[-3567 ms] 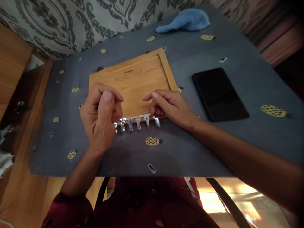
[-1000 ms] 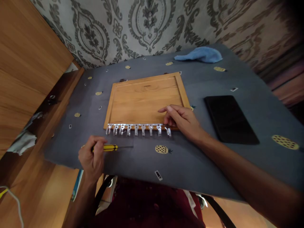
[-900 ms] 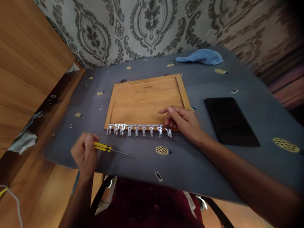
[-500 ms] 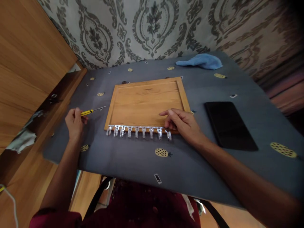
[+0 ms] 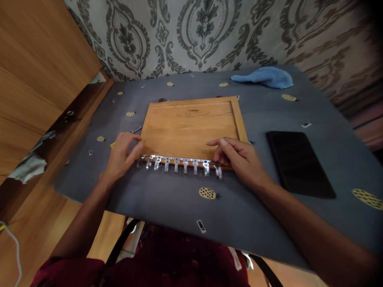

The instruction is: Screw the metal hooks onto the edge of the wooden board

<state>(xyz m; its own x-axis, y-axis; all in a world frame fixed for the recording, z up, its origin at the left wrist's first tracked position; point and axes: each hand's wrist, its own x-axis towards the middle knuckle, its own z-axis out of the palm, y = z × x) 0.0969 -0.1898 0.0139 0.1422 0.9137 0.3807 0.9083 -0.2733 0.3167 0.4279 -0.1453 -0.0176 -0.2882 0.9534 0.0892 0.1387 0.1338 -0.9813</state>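
A wooden panel [image 5: 191, 123] with a raised frame lies flat before me. Along its near edge runs a metal hook rail [image 5: 176, 160] with several hooks hanging toward me. My left hand [image 5: 124, 155] is at the panel's near left corner, thumb and fingers apart, close to the rail's left end. Partly hidden behind it, a screwdriver [image 5: 137, 130] with a yellow handle lies on the table. My right hand [image 5: 239, 159] rests at the near right corner, its fingers curled at the rail's right end; the exact contact is hidden under the hand.
A black tablet [image 5: 301, 163] lies to the right on the grey, pineapple-printed tablecloth [image 5: 167, 195]. At the back right is a crumpled blue cloth [image 5: 266, 77]. A wooden cabinet [image 5: 44, 59] stands on the left, and a patterned curtain [image 5: 203, 32] hangs behind.
My left hand has let go of the screwdriver, which now lies left of the panel, and moved right to the panel's corner. My right hand stays at the rail's right end.
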